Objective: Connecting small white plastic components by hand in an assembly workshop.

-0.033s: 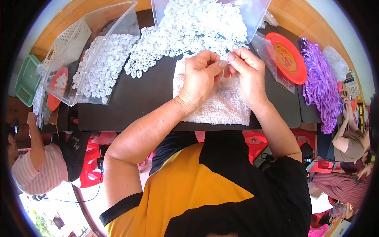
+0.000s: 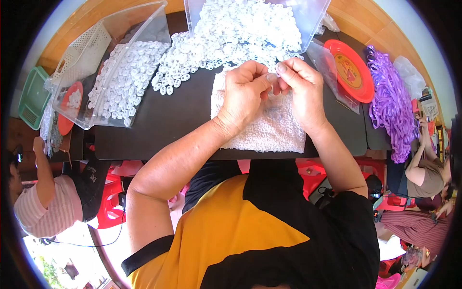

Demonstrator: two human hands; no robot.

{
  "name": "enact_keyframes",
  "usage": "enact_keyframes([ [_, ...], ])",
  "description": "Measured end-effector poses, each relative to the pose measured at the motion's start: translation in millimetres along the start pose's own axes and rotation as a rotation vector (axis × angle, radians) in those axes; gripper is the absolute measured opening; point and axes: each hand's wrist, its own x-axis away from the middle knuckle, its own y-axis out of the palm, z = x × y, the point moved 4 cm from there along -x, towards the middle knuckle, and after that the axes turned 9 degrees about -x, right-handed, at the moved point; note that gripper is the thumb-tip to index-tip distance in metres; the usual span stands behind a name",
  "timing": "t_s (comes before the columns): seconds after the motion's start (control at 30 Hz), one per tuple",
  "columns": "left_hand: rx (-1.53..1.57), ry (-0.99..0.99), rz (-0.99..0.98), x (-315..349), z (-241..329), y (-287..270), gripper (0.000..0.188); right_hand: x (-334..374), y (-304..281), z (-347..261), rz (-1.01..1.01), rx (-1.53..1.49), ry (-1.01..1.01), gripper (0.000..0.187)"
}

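Pinching closed, the left hand (image 2: 244, 92) and right hand (image 2: 305, 87) almost meet over the white towel (image 2: 276, 127) on the dark table (image 2: 154, 126); what they grip is too hidden to tell. White oval pieces (image 2: 248, 31) lie heaped just beyond them, partly inside a clear bin (image 2: 313, 21).

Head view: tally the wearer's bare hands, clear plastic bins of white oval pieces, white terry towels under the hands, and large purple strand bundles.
Bare hands: 2
Clear plastic bins: 2
White terry towel: 1
Large purple strand bundle: 1
Total: 6
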Motion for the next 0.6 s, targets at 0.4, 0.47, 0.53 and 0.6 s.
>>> enact_keyframes([
  [0.4,-0.013,-0.047,-0.03,-7,-3,-3,0.011,-12,-17,-1,0.016,0.034,0.02,0.029],
  [0.47,-0.013,-0.045,-0.03,-6,-3,-3,0.01,-11,-15,-3,0.006,0.05,0.017,0.027],
  [0.53,-0.027,-0.032,-0.033,-6,-2,-3,0.01,-8,-6,-8,-0.097,0.153,-0.052,0.02],
  [0.6,-0.033,-0.021,-0.047,-6,-2,-1,0.009,-7,-9,-7,-0.101,0.155,-0.075,0.016],
])
